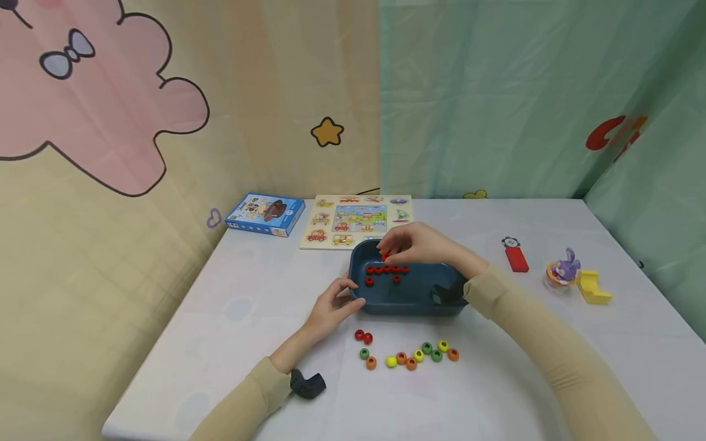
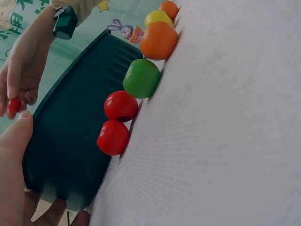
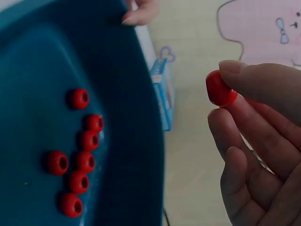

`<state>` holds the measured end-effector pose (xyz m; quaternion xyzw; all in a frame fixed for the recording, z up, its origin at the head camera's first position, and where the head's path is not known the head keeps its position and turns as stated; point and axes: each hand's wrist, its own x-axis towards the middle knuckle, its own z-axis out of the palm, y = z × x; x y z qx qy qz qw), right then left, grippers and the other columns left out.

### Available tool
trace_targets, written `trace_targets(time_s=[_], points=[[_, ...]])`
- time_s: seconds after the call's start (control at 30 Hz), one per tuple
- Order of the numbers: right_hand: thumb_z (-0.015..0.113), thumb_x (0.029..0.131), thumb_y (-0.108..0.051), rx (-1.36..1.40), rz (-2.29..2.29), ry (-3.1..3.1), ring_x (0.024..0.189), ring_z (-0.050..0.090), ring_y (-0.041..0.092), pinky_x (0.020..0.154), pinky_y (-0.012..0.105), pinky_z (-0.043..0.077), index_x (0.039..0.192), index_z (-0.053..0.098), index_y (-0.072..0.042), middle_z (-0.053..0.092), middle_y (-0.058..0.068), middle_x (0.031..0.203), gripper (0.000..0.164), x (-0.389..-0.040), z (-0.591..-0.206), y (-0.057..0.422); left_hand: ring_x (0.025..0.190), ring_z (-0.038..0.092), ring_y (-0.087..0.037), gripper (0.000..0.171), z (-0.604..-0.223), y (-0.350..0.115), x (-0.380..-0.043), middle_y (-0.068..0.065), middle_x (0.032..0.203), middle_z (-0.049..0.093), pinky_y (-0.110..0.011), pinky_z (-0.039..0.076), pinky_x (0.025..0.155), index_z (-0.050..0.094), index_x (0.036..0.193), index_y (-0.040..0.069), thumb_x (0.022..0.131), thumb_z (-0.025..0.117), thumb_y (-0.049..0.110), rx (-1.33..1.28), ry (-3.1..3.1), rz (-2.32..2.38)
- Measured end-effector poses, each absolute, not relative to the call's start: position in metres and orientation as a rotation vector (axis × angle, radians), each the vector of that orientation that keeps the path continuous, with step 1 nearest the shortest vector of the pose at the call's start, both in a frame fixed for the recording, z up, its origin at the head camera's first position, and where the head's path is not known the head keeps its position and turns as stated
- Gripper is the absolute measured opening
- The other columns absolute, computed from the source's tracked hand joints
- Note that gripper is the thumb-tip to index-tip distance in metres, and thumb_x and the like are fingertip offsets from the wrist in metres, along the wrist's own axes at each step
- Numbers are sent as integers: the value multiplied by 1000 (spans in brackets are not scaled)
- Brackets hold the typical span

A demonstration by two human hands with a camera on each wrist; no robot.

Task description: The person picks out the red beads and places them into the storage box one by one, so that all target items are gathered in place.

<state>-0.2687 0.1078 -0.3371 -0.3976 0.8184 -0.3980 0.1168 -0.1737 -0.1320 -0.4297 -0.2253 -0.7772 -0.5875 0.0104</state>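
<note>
My right hand (image 1: 415, 245) is raised over the far side of a dark blue plastic bin (image 1: 408, 308). Between its thumb and fingers it pinches a red bead (image 3: 220, 88). Inside the bin, several red beads (image 3: 85, 161) with holes lie on the bottom, most of them in a row. My left hand (image 1: 330, 306) holds the bin's near left corner, thumb at the rim and fingers round the outside. On the table in front of the bin lie two red beads (image 1: 363, 337), a green bead (image 1: 364, 354) and an orange bead (image 1: 371, 363).
Right of those runs a line of yellow, orange and green beads (image 1: 411, 364). Behind the bin are a wooden picture puzzle (image 1: 309, 236) and a blue box (image 1: 265, 214). Far right stand a red block (image 1: 516, 259), a purple rabbit figure (image 1: 565, 269) and a yellow piece (image 1: 593, 288).
</note>
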Motion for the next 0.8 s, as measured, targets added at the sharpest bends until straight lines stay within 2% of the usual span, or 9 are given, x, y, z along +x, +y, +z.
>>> trace_targets(time_s=[0.23, 0.47, 0.8], points=[[69, 78, -18, -1127, -979, 2330, 80, 60, 11, 71, 26, 50, 106, 62, -2, 65, -1, 90, 32, -299, -373, 90, 124, 33, -33, 31, -430, -132, -174, -18, 142, 24, -49, 38, 92, 46, 107, -3, 85, 61, 13, -727, -2417, -1840], [71, 76, -12, -1080, -921, 2292, 81, 61, 11, 73, 26, 50, 101, 63, -6, 65, -1, 89, 27, -308, -388, 81, 124, 34, -29, 32, -429, -132, -174, -17, 143, 24, -47, 39, 93, 45, 107, -4, 86, 60, 15, -717, -2422, -1842], [72, 75, -11, -1106, -800, 2294, 77, 61, 8, 68, 23, 50, 99, 65, -9, 66, -2, 88, 25, -312, -404, 74, 125, 33, -30, 33, -432, -132, -176, -18, 142, 25, -46, 39, 93, 46, 107, -4, 85, 61, 15, -708, -2430, -1831]])
